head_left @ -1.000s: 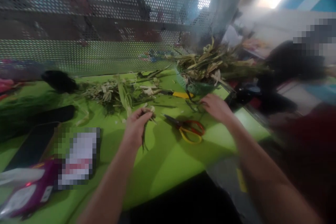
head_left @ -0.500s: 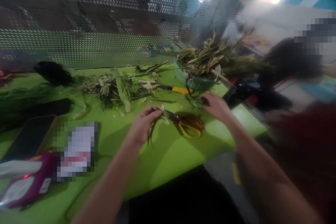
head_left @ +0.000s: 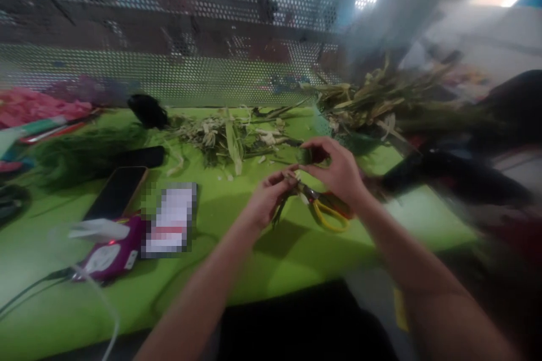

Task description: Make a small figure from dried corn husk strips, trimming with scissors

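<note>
My left hand [head_left: 269, 197] pinches a small bundle of dry plant strips [head_left: 277, 214], its thin dark ends hanging below the fingers. Close beside it, my right hand [head_left: 339, 166] curls its fingers around a small, dark green, roundish thing [head_left: 304, 155], too blurred to name. The fingertips of both hands nearly meet. Scissors [head_left: 331, 220] with yellow and red handles lie on the green tabletop [head_left: 237, 268] just under my right hand, their blades pointing toward the bundle.
Dry husks and stalks [head_left: 231, 141] are heaped behind my hands. A green basket [head_left: 324, 118] overflows with more dry leaves [head_left: 372, 98]. At left are a phone [head_left: 116, 192], a purple device [head_left: 112, 256] with cables, green netting [head_left: 84, 152] and pink material [head_left: 42, 107]. A perforated panel [head_left: 190, 67] stands behind.
My right hand has moved in beside my left hand, now with the dark green thing in its fingers. My left hand still pinches the bundle. The view has swung to the left.
</note>
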`<state>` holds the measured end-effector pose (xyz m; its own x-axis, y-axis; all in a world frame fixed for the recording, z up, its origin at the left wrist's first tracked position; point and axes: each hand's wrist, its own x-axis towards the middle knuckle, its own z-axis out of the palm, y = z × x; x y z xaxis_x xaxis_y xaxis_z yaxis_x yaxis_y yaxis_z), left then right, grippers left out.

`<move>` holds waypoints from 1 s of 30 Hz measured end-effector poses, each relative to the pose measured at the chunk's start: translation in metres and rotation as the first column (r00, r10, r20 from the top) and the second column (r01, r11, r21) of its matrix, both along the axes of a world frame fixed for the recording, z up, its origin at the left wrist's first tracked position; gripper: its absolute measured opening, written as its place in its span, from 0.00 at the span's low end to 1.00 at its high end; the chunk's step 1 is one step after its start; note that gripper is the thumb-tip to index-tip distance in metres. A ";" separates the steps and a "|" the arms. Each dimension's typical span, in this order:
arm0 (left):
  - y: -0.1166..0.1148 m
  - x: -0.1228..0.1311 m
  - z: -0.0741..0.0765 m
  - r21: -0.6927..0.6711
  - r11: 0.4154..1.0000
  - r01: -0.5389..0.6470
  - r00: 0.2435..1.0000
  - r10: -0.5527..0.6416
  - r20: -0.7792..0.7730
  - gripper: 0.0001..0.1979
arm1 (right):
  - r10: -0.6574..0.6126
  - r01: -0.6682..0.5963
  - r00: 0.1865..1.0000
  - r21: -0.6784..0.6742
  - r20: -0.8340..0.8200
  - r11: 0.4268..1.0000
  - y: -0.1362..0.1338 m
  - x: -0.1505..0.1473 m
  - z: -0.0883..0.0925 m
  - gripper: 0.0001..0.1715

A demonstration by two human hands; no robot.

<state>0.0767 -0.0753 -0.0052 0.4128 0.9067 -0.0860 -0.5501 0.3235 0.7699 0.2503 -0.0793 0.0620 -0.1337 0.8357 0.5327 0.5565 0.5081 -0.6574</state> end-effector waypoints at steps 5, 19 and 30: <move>0.001 -0.001 0.003 0.071 0.997 0.002 0.998 -0.007 0.070 0.09 | 0.142 -0.224 0.906 -0.167 -0.400 0.960 0.011 -0.018 0.008 0.25; 0.012 -0.021 0.015 0.029 0.993 -0.111 0.992 0.109 0.069 0.09 | 0.135 -0.179 0.798 -0.017 -0.587 0.984 0.028 0.004 0.030 0.22; 0.031 -0.037 0.007 -0.123 0.946 -0.301 0.953 0.299 -0.041 0.04 | -0.191 0.130 0.928 -0.201 -0.320 0.971 0.042 0.074 -0.030 0.21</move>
<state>0.0401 -0.0446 0.0016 0.1201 0.9695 -0.2137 -0.6204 0.2414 0.7462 0.3239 -0.0375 0.0323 0.1704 0.9140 0.3682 0.3533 0.2922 -0.8887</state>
